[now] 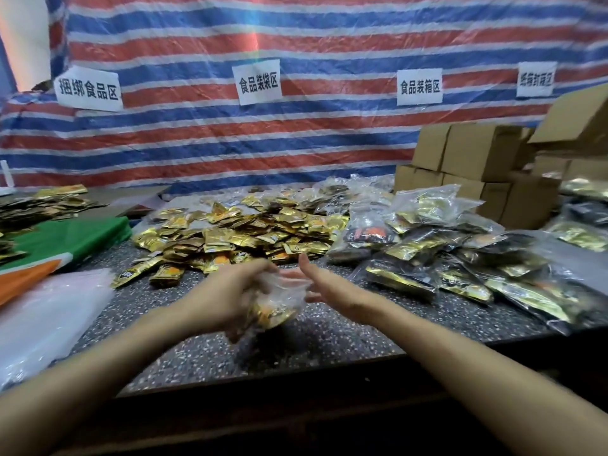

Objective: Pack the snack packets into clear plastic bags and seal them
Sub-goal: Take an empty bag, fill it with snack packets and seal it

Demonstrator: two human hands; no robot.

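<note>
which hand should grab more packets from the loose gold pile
Right. The right hand is open and holds nothing, close to the loose gold pile. The left hand grips the clear bag that holds some packets.

White paper signs hang on the striped sheet [329, 44]. Left sign [88, 88] says 捆绑食品区, next sign [258, 82] 食品装袋区, third sign [420, 87] 食品装箱区. The last sign [535, 79] and the packets [250, 232] are too blurred to read
</note>
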